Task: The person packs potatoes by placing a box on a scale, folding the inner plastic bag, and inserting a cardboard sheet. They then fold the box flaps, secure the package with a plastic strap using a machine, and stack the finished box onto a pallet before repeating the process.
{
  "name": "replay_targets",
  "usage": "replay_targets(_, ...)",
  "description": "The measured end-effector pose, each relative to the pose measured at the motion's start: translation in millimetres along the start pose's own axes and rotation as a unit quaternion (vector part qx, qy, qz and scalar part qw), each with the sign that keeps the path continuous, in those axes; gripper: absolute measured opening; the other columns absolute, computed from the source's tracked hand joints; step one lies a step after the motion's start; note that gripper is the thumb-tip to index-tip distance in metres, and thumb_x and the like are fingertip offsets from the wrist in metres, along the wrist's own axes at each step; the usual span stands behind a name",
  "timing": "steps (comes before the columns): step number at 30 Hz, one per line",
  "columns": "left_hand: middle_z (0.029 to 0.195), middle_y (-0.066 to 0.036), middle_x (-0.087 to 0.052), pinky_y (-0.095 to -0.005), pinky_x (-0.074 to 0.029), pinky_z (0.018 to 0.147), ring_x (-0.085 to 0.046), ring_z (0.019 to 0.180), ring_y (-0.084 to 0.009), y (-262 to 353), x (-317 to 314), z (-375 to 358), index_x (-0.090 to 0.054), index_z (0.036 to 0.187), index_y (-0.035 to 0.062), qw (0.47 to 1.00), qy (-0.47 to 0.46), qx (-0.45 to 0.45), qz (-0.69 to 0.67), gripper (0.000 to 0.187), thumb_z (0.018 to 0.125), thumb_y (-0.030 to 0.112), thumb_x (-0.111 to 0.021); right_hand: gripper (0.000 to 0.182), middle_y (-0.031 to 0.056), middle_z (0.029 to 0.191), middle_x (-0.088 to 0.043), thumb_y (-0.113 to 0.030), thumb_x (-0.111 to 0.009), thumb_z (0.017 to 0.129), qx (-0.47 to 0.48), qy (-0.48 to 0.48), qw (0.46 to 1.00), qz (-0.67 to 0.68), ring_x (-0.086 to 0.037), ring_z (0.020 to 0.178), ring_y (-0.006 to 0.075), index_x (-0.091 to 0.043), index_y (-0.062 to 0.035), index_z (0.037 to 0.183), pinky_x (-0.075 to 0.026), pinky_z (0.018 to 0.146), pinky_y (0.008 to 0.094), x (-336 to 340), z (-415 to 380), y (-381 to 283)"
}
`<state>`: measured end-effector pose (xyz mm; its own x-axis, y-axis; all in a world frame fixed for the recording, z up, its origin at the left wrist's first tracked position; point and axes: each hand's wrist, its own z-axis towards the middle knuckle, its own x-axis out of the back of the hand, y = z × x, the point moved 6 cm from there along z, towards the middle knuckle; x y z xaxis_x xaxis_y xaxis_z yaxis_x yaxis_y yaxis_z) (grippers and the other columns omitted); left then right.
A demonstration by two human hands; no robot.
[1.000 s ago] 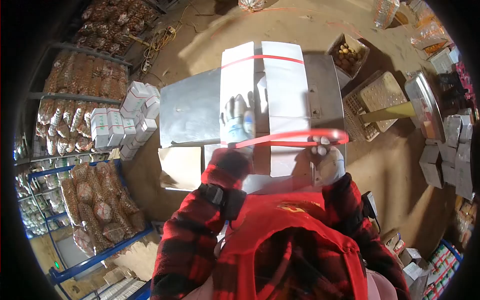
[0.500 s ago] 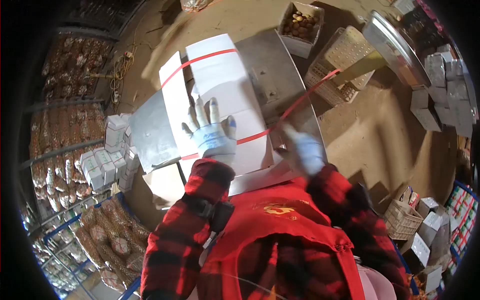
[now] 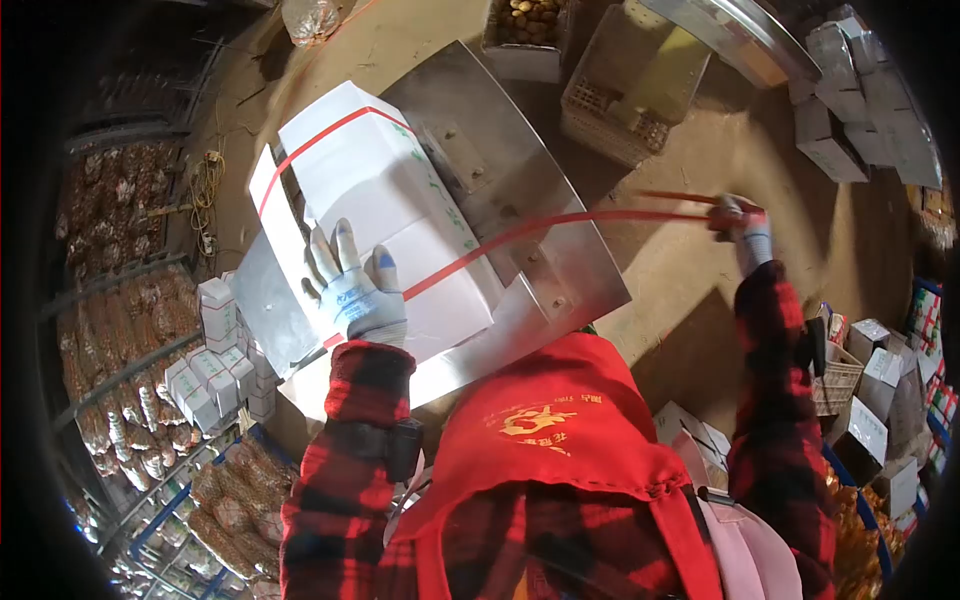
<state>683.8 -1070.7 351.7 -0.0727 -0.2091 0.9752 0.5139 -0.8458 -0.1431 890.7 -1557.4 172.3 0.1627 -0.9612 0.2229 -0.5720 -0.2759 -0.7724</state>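
Observation:
A white carton [image 3: 365, 180] lies on a metal bench [image 3: 480, 120], with red packing strap [image 3: 520, 232] crossing it in two bands. My left hand [image 3: 362, 296], in a white and blue glove, presses flat on the carton's near part with fingers spread. Off to the right, beyond the bench edge, my right hand [image 3: 745, 232] is closed around the strap and holds it out from the carton. The carton's long right side carries green print. What lies under the carton is hidden.
Stacked small white boxes [image 3: 212, 385] and shelves of netted goods [image 3: 120, 330] line the left. At the back stand a box of round brown produce [image 3: 528, 35] and a plastic crate [image 3: 610, 110]. More cartons [image 3: 865, 440] sit at the right.
My right hand has swung right and outward, drawing the strap into a long stretch. The carton appears further left and turned in view, with my left hand still on it.

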Motion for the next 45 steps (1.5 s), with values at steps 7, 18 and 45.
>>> replay_targets(7, 0.143, -0.017, -0.028, -0.0547, -0.018, 0.105, -0.027, 0.130, -0.0381, -1, -2, 1, -0.039, 0.135, 0.0159, 0.999, 0.011, -0.011, -0.037, 0.055, 0.085, 0.034, -0.053, 0.019, 0.0081, 0.088, -0.060, -0.018, -0.049, 0.092, -0.009, -0.243, 0.967, 0.075, -0.058, 0.077, 0.0205, -0.058, -0.0047, 0.101, -0.050, 0.066, 0.0356, -218, -53, -8)
replay_targets(18, 0.140, -0.021, -0.031, -0.0516, -0.022, 0.104, -0.031, 0.127, -0.0395, 4, 0, 3, -0.041, 0.134, 0.0143, 0.999, 0.015, -0.022, -0.026, 0.054, 0.085, 0.032, -0.053, 0.017, 0.0090, 0.075, -0.064, -0.020, -0.057, 0.086, 0.213, -0.111, 0.942, -0.234, -0.060, 0.065, 0.0155, -0.065, -0.0060, 0.093, -0.047, 0.054, 0.0303, -309, -32, 27)
replay_targets(45, 0.143, -0.020, -0.025, -0.0547, -0.014, 0.107, -0.024, 0.131, -0.0404, -4, -2, 4, -0.039, 0.135, 0.0168, 0.991, 0.007, 0.021, -0.129, 0.062, 0.082, 0.046, -0.052, 0.054, 0.0193, 0.127, -0.044, -0.034, -0.054, 0.084, 0.369, 0.030, 0.855, -0.363, -0.045, 0.114, 0.0371, -0.040, -0.0105, 0.130, -0.038, 0.092, 0.0469, -348, -222, -99)
